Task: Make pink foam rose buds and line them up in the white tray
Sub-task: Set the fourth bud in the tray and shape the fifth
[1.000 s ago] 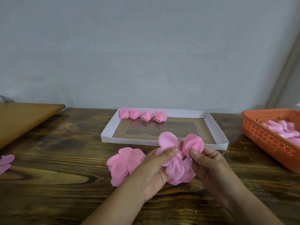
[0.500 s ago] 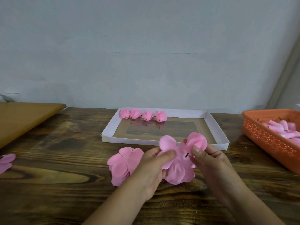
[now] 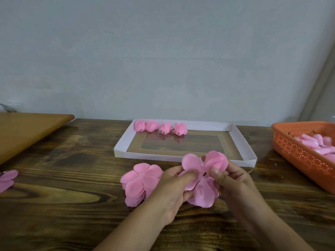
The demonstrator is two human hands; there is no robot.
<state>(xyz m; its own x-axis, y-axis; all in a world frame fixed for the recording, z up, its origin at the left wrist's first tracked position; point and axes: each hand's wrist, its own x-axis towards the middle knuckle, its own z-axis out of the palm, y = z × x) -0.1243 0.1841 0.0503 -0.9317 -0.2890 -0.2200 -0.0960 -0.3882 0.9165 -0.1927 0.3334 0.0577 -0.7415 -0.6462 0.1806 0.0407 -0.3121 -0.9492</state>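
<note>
My left hand (image 3: 174, 185) pinches a flat pink foam petal piece (image 3: 203, 192), one petal standing up above the thumb. My right hand (image 3: 233, 180) grips a pink rose bud (image 3: 216, 159) by its base, its dark stem tip pointing into the middle of the petal piece. Both hands are low over the wooden table, just in front of the white tray (image 3: 123, 144). Several finished buds (image 3: 161, 126) sit in a row along the tray's far left edge. A stack of pink petal pieces (image 3: 139, 183) lies to the left of my left hand.
An orange perforated basket (image 3: 299, 153) with pink buds stands at the right edge. A tan board (image 3: 27, 129) covers the far left of the table. Loose pink petals (image 3: 7, 179) lie at the left edge. A grey wall rises behind the table.
Both hands have sunk slightly toward the table. The bud in my right hand has tipped so that its stem now meets the centre of the petal piece.
</note>
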